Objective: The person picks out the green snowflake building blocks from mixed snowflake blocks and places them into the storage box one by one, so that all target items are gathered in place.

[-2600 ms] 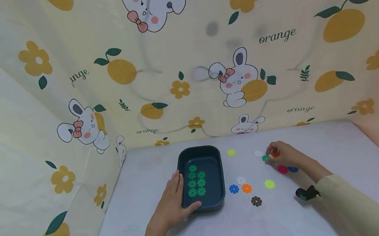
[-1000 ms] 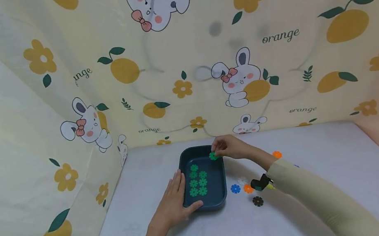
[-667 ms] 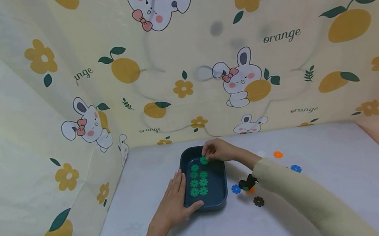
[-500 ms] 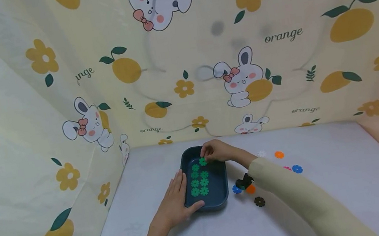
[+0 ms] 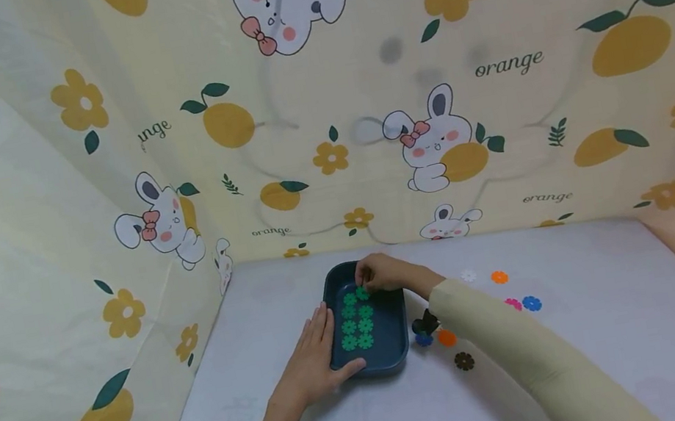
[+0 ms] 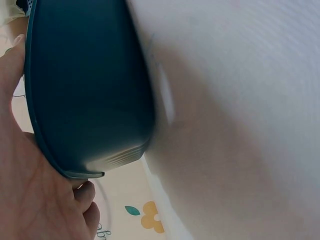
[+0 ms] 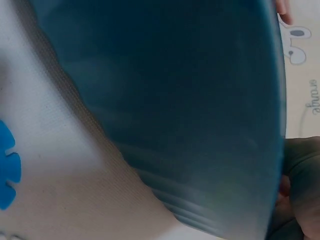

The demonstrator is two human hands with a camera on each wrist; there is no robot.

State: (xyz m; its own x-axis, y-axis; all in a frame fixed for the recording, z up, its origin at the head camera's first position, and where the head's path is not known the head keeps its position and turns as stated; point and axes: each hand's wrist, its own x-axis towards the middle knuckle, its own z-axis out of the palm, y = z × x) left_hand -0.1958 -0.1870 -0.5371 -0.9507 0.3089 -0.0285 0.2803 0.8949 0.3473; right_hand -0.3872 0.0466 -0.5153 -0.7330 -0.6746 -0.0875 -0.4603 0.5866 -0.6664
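A dark blue-green tray (image 5: 390, 347) stands on the white table, with two columns of green notched plastic discs (image 5: 349, 327) on its floor. My left hand (image 5: 308, 355) rests along the tray's left side, fingers straight at the rim and thumb at the near corner. Over the far part of the tray, my right hand (image 5: 384, 273) pinches one green disc (image 5: 362, 293) close above the floor, at the head of the right column. In the right wrist view the tray wall (image 7: 175, 100) hides the fingertips and the disc.
Right of the tray lie loose discs: blue (image 5: 424, 340), orange (image 5: 447, 337) and brown (image 5: 464, 360) nearby. Farther right are white (image 5: 468, 276), orange (image 5: 499, 277), pink (image 5: 513, 304) and blue (image 5: 532, 303) ones. A printed curtain (image 5: 309, 200) rises behind the table.
My right hand has carried a green disc from the table's right side leftward into the tray and lowered it towards the right column. My left hand stays at the tray's side.
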